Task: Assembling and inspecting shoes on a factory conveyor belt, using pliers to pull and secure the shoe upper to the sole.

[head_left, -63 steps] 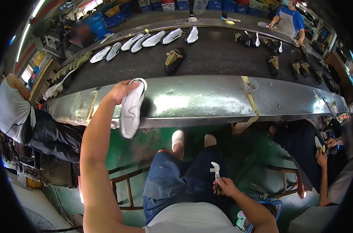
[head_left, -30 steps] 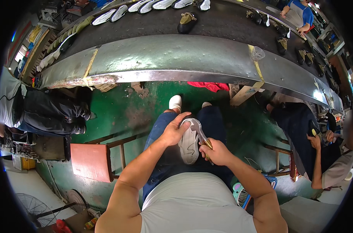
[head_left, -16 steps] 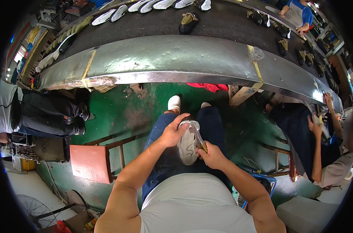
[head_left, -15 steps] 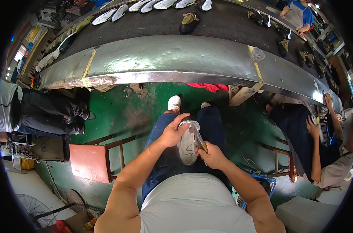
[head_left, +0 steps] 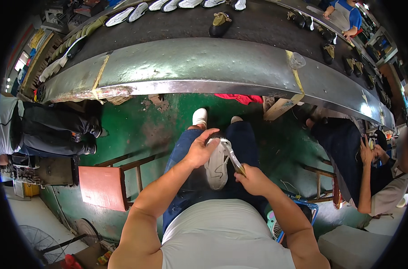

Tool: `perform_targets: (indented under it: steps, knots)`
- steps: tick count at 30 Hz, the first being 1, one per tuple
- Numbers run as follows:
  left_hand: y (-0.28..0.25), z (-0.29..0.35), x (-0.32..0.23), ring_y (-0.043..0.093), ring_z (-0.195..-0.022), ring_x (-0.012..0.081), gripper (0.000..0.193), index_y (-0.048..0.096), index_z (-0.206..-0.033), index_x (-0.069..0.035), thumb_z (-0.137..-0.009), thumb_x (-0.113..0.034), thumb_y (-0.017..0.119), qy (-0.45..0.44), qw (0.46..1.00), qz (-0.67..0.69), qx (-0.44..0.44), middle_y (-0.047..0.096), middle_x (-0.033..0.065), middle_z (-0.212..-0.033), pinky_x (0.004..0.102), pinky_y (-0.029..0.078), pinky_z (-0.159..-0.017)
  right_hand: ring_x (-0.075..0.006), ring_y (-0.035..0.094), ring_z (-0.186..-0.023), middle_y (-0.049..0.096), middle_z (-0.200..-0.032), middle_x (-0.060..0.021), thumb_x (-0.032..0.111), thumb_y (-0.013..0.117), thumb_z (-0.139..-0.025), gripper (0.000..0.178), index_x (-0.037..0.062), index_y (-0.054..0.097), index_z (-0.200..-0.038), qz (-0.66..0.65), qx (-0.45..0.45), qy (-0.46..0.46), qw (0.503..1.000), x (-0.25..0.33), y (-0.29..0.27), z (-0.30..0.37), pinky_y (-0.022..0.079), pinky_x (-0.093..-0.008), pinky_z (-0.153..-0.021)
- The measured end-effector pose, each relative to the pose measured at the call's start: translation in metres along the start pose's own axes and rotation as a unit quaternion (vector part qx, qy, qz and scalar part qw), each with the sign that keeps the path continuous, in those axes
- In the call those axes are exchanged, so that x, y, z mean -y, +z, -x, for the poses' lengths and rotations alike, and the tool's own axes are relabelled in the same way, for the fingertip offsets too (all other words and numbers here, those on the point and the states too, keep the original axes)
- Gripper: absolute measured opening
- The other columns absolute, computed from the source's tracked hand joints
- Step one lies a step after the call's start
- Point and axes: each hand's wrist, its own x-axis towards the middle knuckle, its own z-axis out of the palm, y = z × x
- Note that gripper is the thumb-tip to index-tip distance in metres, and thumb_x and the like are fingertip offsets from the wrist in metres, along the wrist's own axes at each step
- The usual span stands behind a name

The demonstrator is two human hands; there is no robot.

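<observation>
Between my thighs rests a pale grey-white shoe upper on its last (head_left: 217, 170), underside up, with a dark curved line marked on it. My left hand (head_left: 203, 149) holds its far end, fingers round the rim and thumb over the underside. In my right hand (head_left: 252, 179) is a pair of silver lasting pliers (head_left: 233, 159), gripped by the brass-coloured handles. The pliers slant up and left, their jaws at the shoe's far right rim by my left fingertips. Whether the jaws pinch the edge is too small to tell.
Ahead runs a dark conveyor belt (head_left: 168, 29) behind a metal edge (head_left: 177, 60), carrying white uppers (head_left: 170, 5) and a black-and-olive shoe (head_left: 220, 24). A pink-topped stool (head_left: 102, 188) stands left. Co-workers sit at right (head_left: 347, 166) and stand at left (head_left: 51, 130).
My right hand has shifted slightly right, away from the shoe's side, and the pliers now lean more. My left hand keeps its hold. The right-hand co-worker's hands have come together.
</observation>
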Motion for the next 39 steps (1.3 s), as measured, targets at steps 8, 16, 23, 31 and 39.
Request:
perform_targets:
  steps: [8,16,23,31,39]
  knots:
    - [-0.005,-0.004,-0.008,0.059,-0.105,0.0141,0.045,0.052,-0.139,-0.007,-0.096,-0.011,0.064,0.059,0.99,-0.121,0.05,0.064,0.0075,-0.117,0.0284,0.049,-0.093,-0.0152,0.065,-0.071,0.065,-0.078,-0.0078,0.024,0.05,-0.103,0.027,-0.0018,0.056,-0.109,0.053,-0.237,-0.135,0.961,0.022,0.003,-0.013,0.054,-0.0309,-0.067]
    - [-0.016,-0.009,0.033,0.053,-0.122,0.0169,0.067,0.024,-0.156,-0.002,-0.099,-0.011,0.058,-0.047,0.991,0.069,0.108,0.053,0.0132,-0.139,0.0294,0.044,-0.102,-0.0252,0.068,-0.071,0.067,-0.078,-0.0132,0.043,0.07,-0.09,0.047,-0.0014,0.056,-0.096,-0.038,-0.238,-0.026,0.97,-0.012,0.008,-0.022,0.052,-0.038,-0.067]
    - [-0.008,-0.01,0.029,0.061,-0.092,0.0145,0.068,0.033,-0.152,0.002,-0.087,-0.006,0.053,0.013,0.983,-0.088,0.163,0.067,0.0104,-0.104,0.0279,0.05,-0.083,-0.0384,0.069,-0.088,0.068,-0.09,-0.0234,0.033,0.076,-0.079,0.051,-0.0065,0.056,-0.104,-0.108,-0.198,0.086,0.971,-0.042,0.033,-0.042,0.053,-0.0431,-0.08]
    - [0.012,0.017,0.058,0.06,-0.074,0.0136,0.028,0.071,-0.105,0.001,-0.082,-0.004,0.057,-0.103,0.988,-0.086,-0.076,0.068,0.0085,-0.082,0.0311,0.049,-0.064,-0.0443,0.067,-0.097,0.067,-0.097,-0.028,0.014,0.068,-0.075,0.044,-0.0071,0.054,-0.111,-0.049,-0.206,0.102,0.972,-0.028,0.038,-0.028,0.053,-0.0449,-0.086]
    - [0.006,0.047,0.044,0.066,-0.095,0.0218,0.079,0.036,-0.153,-0.006,-0.08,-0.003,0.063,-0.202,0.96,0.112,0.159,0.061,0.0121,-0.131,0.0324,0.053,-0.083,-0.0233,0.069,-0.076,0.067,-0.088,-0.0165,0.004,0.066,-0.076,0.036,-0.006,0.055,-0.108,-0.16,-0.179,0.129,0.962,-0.047,0.025,-0.022,0.056,-0.036,-0.067]
